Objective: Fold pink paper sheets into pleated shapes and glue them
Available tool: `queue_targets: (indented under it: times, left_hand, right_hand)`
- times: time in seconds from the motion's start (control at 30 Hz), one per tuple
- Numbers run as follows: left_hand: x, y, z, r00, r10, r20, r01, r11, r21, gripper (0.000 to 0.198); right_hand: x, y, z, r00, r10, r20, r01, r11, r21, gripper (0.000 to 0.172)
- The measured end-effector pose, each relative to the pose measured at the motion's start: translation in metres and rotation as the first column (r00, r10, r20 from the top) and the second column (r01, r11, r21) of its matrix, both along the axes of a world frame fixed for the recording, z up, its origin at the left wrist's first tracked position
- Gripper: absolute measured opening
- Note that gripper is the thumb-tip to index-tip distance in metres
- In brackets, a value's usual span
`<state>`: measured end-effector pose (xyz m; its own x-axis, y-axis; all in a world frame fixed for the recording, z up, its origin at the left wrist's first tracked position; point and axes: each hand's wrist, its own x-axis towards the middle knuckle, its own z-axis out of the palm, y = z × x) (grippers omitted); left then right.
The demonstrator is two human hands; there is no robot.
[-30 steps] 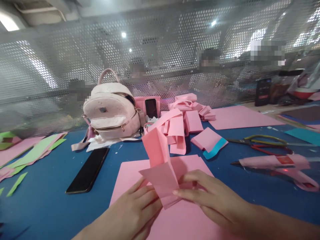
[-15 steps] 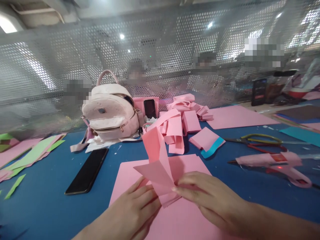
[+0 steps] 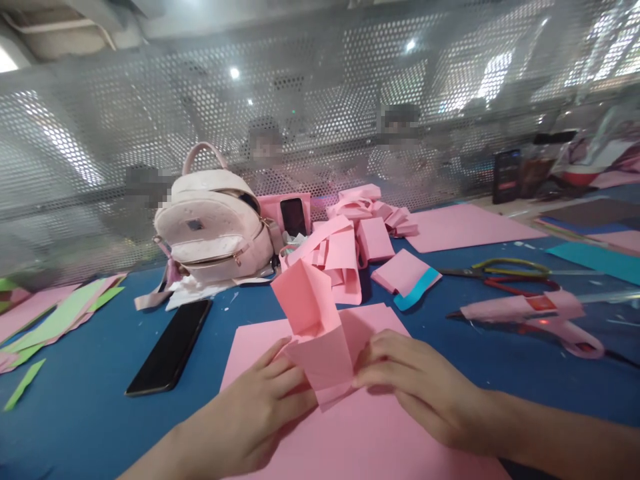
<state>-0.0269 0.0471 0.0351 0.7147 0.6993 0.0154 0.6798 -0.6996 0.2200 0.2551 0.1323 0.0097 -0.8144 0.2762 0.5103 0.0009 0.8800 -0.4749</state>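
A folded pink paper piece (image 3: 325, 357) stands like an open box over a large pink sheet (image 3: 370, 433) on the blue table. My left hand (image 3: 265, 407) is closed on its lower left side, fingers bent against the paper. On the lower right side, my right hand (image 3: 407, 383) pinches the same piece near its bottom edge. One tall flap of the piece leans up and to the left.
Behind stand a pale backpack (image 3: 215, 220) and a pile of folded pink pieces (image 3: 345, 253). A black phone (image 3: 170, 347) lies left. Scissors (image 3: 515, 270) and a pink glue gun (image 3: 540, 317) lie right. People show beyond the perforated screen (image 3: 320, 100).
The front flap of the folded piece has been raised, giving it a boxlike shape. Both hands stay at its base. The view has shifted slightly.
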Motion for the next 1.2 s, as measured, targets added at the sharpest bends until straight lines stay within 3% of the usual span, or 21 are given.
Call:
queue_targets:
  times: [0.23,0.53,0.93,1.2]
  left_hand:
    - [0.005,0.011,-0.004,0.996,-0.087,-0.008,0.087,0.987,0.133,0.03]
    - [0.01,0.011,-0.01,0.994,-0.087,-0.064,0.096,0.985,0.144,0.011]
    - [0.014,0.02,-0.001,0.987,-0.153,-0.056,0.159,0.98,0.118,0.021]
    - [0.014,0.022,-0.003,0.988,-0.147,-0.038,0.15,0.984,0.092,0.026]
  right_hand:
    - [0.004,0.001,-0.002,0.991,-0.093,-0.098,0.084,0.992,-0.095,0.033]
    - [0.006,-0.002,-0.002,0.988,-0.091,-0.128,0.077,0.991,-0.111,0.033]
    - [0.007,-0.001,0.0,0.991,-0.088,-0.105,0.076,0.99,-0.119,0.035]
    - [0.006,0.0,0.0,0.991,-0.083,-0.102,0.07,0.989,-0.13,0.033]
